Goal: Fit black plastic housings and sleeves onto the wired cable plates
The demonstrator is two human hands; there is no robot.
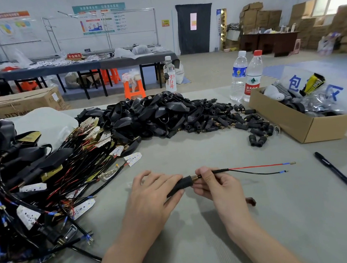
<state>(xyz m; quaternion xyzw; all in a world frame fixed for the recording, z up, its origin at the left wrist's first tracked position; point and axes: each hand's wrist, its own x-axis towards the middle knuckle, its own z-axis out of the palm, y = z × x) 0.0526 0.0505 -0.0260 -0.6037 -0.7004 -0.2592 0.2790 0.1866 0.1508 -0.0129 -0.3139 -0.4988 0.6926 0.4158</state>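
Grey tabletop (191, 150) fills the near view. At its centre the left hand (152, 188) curls round a black sleeve (179, 186). The right hand (213, 183) pinches the cable (221, 171) just beside the sleeve's brass tip, and the cable's red and black ends trail toward 3 o'clock. A black pen (340, 174) lies at 3 o'clock. Wired plates (45, 175) lie heaped at 9 o'clock. Farther off, black housings (156, 116) are piled at 12 o'clock, and a cardboard box (294, 124) sits at 2 o'clock.

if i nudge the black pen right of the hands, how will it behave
The black pen looks slim and round and lies flat on the grey table, so a sideways nudge would probably roll it. It appears straight and rigid, so it should lift without bending; likely light too.
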